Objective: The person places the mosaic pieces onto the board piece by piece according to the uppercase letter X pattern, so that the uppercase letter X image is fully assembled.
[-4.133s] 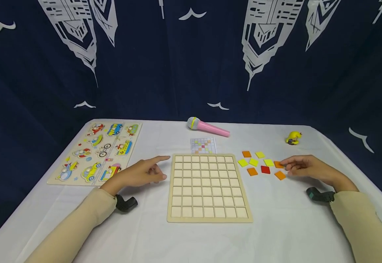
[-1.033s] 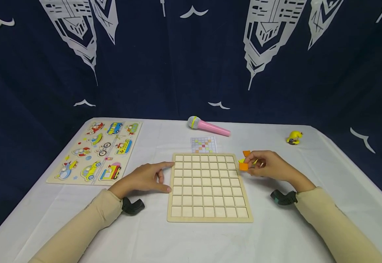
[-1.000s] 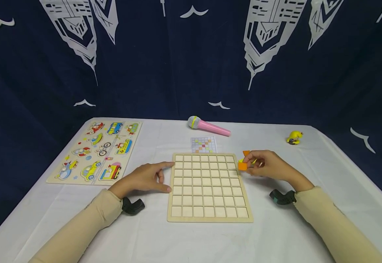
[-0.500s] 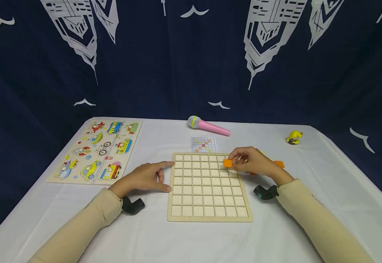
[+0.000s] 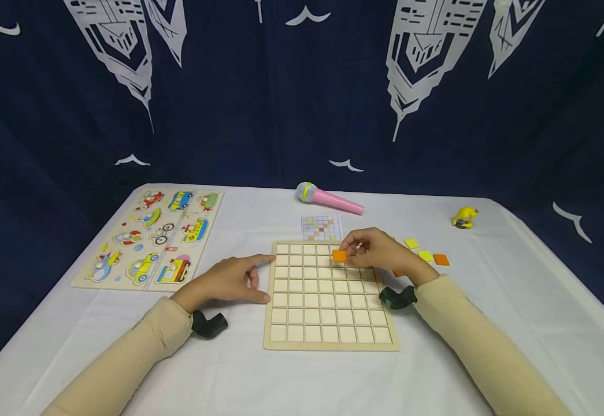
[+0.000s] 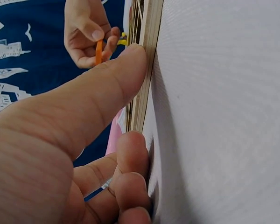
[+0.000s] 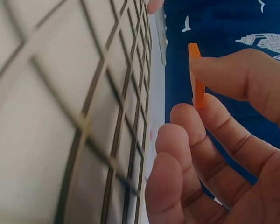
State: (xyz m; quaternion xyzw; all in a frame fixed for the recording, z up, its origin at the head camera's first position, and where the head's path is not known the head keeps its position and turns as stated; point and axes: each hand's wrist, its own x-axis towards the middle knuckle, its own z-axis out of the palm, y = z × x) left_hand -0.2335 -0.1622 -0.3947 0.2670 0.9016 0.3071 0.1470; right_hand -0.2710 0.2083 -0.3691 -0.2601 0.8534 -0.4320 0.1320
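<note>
Leftward from the loose tiles, the right hand now pinches an orange tile over the empty grid; left hand rests open beside it.

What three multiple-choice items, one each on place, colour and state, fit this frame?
1. Where is the pink microphone?
A. On the table beyond the grid board
B. Inside the grid board
C. On the vehicle puzzle

2. What colour is the tile that the right hand holds?
A. Blue
B. Orange
C. Green

3. How do the cells of the grid board stand?
A. All filled
B. Half filled
C. No tile seated in any visible cell

Key:
1 A, it lies past the far edge of the board near the pattern card.
2 B, the head and right wrist views both show an orange square pinched in the fingertips.
3 C, every visible cell is bare wood, while the left hand rests at the board's left edge.
</note>
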